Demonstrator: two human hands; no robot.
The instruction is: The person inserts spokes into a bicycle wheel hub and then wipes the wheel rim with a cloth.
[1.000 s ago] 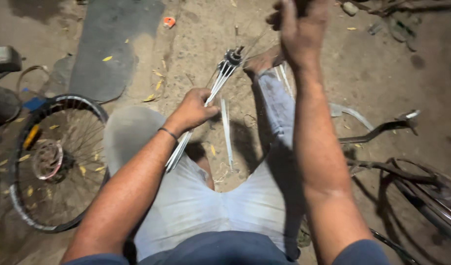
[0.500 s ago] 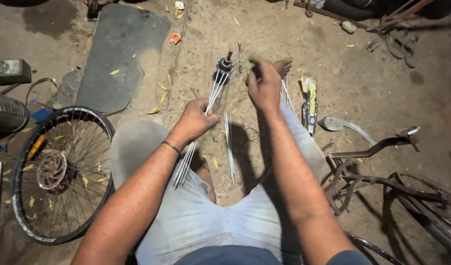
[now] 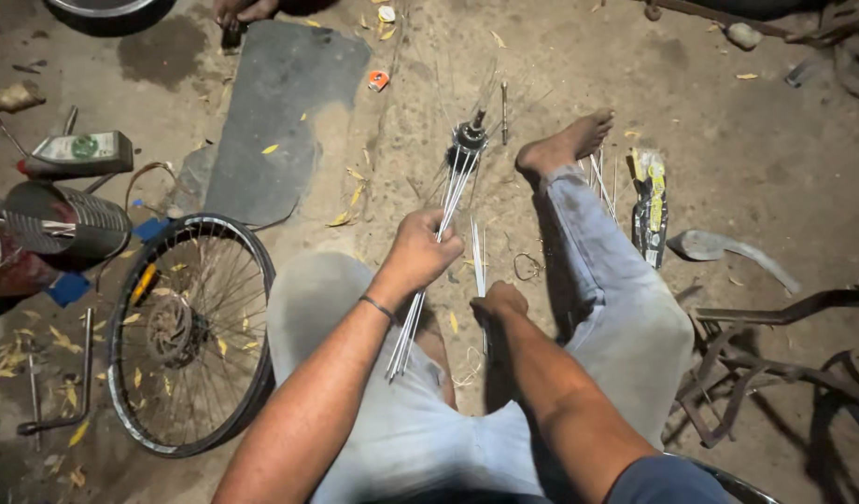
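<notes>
I sit on sandy ground with my legs spread, wearing pale jeans. My left hand (image 3: 420, 250) is shut on a bundle of thin metal spokes (image 3: 448, 210) that run up into a wheel hub (image 3: 467, 140) held above the ground. My right hand (image 3: 498, 303) is low between my legs, fingers closed on loose spokes (image 3: 478, 257) lying on the ground. My bare right foot (image 3: 570, 142) rests just right of the hub.
A spoked bicycle wheel (image 3: 182, 336) lies at my left. A dark rubber mat (image 3: 280, 121), a metal can (image 3: 65, 219) and an oil bottle (image 3: 79, 154) are further left. Bicycle frame parts (image 3: 775, 355) lie at right, with a packet (image 3: 650, 205) near my right leg.
My right hand has come down from high above the hub to the ground between my legs. The left hand keeps its hold on the spoke bundle, now more upright.
</notes>
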